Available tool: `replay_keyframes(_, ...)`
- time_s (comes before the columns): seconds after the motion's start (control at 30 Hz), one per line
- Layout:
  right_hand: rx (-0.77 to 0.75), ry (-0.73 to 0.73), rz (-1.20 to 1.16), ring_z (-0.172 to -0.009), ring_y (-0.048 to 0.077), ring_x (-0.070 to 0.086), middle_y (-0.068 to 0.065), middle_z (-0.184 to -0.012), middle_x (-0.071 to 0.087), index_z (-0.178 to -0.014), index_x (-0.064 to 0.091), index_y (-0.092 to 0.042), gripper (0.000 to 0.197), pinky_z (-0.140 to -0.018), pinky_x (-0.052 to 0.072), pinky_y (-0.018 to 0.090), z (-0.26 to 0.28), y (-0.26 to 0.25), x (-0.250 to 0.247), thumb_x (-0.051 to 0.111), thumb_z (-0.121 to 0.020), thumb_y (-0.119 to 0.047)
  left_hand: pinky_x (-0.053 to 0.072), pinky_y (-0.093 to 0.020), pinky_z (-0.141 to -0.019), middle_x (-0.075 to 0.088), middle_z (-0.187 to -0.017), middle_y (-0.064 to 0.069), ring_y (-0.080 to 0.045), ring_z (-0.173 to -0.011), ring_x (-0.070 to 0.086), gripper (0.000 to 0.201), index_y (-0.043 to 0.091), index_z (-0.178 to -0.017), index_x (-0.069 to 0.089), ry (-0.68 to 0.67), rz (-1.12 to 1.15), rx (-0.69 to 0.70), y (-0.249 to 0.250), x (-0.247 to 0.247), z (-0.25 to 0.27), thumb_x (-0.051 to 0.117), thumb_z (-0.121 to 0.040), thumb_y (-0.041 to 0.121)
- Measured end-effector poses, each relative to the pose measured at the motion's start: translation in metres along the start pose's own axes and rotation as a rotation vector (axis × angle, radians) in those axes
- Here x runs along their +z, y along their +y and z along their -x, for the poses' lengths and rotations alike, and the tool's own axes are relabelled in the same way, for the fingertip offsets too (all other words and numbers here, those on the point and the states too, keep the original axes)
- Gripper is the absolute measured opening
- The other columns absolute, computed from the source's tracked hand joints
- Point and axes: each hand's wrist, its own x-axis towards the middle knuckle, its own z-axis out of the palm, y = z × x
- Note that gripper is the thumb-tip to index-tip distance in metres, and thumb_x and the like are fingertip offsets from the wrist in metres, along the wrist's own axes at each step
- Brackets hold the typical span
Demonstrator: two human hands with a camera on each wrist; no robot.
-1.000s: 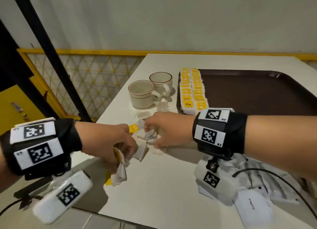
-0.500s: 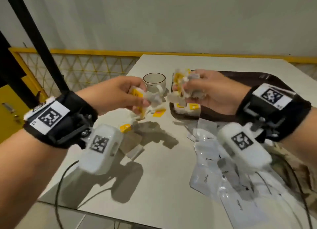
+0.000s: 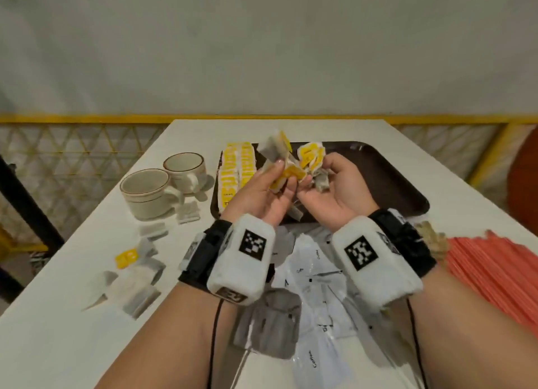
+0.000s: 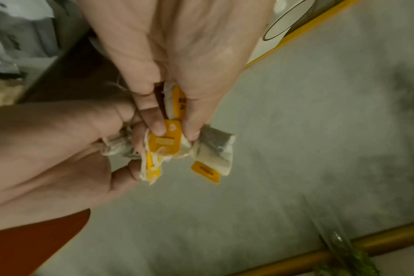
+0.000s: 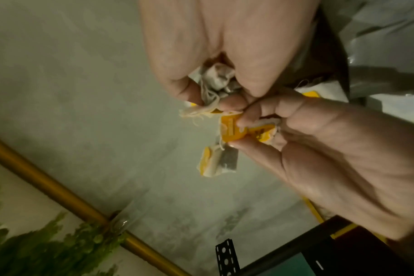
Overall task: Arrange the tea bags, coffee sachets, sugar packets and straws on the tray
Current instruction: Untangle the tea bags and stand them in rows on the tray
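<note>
Both hands are raised palm-up, close together, above the near-left part of the dark brown tray (image 3: 393,179). My left hand (image 3: 283,173) pinches a few tea bags (image 3: 276,150) with yellow tags; in the left wrist view its thumb and fingers squeeze the tea bags (image 4: 165,140). My right hand (image 3: 320,173) grips a crumpled bunch of tea bags (image 3: 313,155), which shows in the right wrist view as tea bags (image 5: 215,84) in its curled fingers. A neat row of tea bags (image 3: 237,170) lies along the tray's left side.
Loose tea bags (image 3: 139,272) lie on the white table at the left, near two cups (image 3: 145,190). Coffee sachets (image 3: 314,286) are spread under my wrists. Orange-red straws (image 3: 495,272) lie at the right, with brownish packets (image 3: 431,237) beside them.
Both hands lifted tea bags from the table's left side and brought them together above the tray, turning palm-up. The head view swung to face the table.
</note>
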Motion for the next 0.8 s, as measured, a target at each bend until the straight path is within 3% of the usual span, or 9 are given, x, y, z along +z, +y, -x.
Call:
replay_keyframes(0.13,0.013,0.037,0.073,-0.071,0.016,0.051,0.012,-0.094,0.057,-0.091,0.059,-0.006,0.017,-0.059,0.037,0.017,0.004,0.000,-0.015,0.051,-0.089,-0.021,0.055,-0.015,-0.060,0.064,-0.103,-0.017,-0.022,-0.092,0.060,0.011,0.004,-0.099,0.059,0.053,-0.017,0.008,-0.005,-0.006,0.001,0.051,-0.093,0.010)
replay_keyframes(0.2,0.061,0.003,0.097,-0.074,0.015,0.055,0.009,-0.091,0.059,-0.094,0.062,-0.009,0.028,-0.054,0.043,0.017,0.007,0.002,-0.020,0.065,-0.083,-0.034,0.055,-0.016,-0.059,0.071,-0.090,-0.013,-0.016,-0.079,0.067,0.010,0.006,-0.093,0.062,0.061,-0.061,-0.007,-0.004,-0.011,0.005,0.053,-0.093,0.009)
replay_keyframes(0.3,0.065,0.079,0.140,-0.075,0.013,0.059,0.006,-0.087,0.063,-0.090,0.062,-0.010,0.021,-0.050,0.047,0.018,0.009,0.003,-0.024,0.071,-0.074,-0.019,0.056,-0.016,-0.060,0.072,-0.081,-0.007,-0.010,-0.069,0.068,0.011,0.008,-0.092,0.064,0.047,-0.161,-0.034,-0.004,-0.018,0.010,0.054,-0.093,0.010)
replay_keyframes(0.43,0.079,0.152,0.154,-0.059,0.014,0.061,0.008,-0.071,0.067,-0.088,0.062,-0.004,0.005,-0.049,0.049,0.019,0.015,-0.005,-0.028,0.058,-0.089,-0.007,0.057,-0.017,-0.062,0.069,-0.080,-0.007,-0.011,-0.071,0.067,0.007,0.009,-0.096,0.062,0.077,-0.201,-0.054,-0.003,-0.023,0.012,0.058,-0.090,0.011)
replay_keyframes(0.5,0.076,0.183,0.108,-0.067,0.017,0.062,0.011,-0.069,0.066,-0.088,0.061,-0.004,0.006,-0.049,0.053,0.022,0.016,-0.009,-0.029,0.055,-0.090,-0.005,0.057,-0.018,-0.063,0.069,-0.077,-0.006,-0.012,-0.070,0.068,0.007,0.009,-0.096,0.061,0.090,-0.202,-0.046,-0.002,-0.023,0.012,0.059,-0.090,0.011)
replay_keyframes(0.6,0.025,0.204,0.095,-0.084,0.027,0.066,0.017,-0.083,0.066,-0.095,0.064,-0.008,0.012,-0.054,0.059,0.031,0.017,-0.012,-0.031,0.053,-0.092,-0.004,0.057,-0.018,-0.064,0.069,-0.074,-0.003,-0.010,-0.065,0.067,0.007,0.009,-0.096,0.061,0.091,-0.265,-0.026,0.000,-0.025,0.012,0.060,-0.090,0.009)
replay_keyframes(0.67,0.028,0.197,0.117,-0.080,0.025,0.066,0.013,-0.085,0.065,-0.089,0.065,-0.009,0.006,-0.053,0.058,0.028,0.018,-0.012,-0.030,0.062,-0.089,-0.015,0.056,-0.019,-0.061,0.068,-0.078,-0.004,-0.011,-0.067,0.067,0.014,0.008,-0.103,0.059,0.095,-0.330,-0.017,0.001,-0.027,0.013,0.061,-0.089,0.007)
replay_keyframes(0.73,0.046,0.182,0.132,-0.070,0.018,0.063,0.007,-0.076,0.064,-0.081,0.064,-0.010,0.018,-0.049,0.054,0.022,0.019,-0.012,-0.031,0.074,-0.077,-0.024,0.056,-0.020,-0.060,0.066,-0.082,-0.009,-0.014,-0.068,0.066,0.017,0.005,-0.105,0.058,0.092,-0.395,-0.042,0.002,-0.029,0.014,0.062,-0.088,0.006)
replay_keyframes(0.8,0.064,0.175,0.173,-0.058,0.011,0.058,0.003,-0.069,0.058,-0.079,0.060,-0.012,0.018,-0.044,0.048,0.017,0.018,-0.011,-0.032,0.075,-0.072,-0.019,0.057,-0.020,-0.062,0.066,-0.079,-0.010,-0.016,-0.069,0.065,0.015,0.004,-0.102,0.057,0.060,-0.449,-0.087,0.002,-0.028,0.017,0.062,-0.088,0.006)
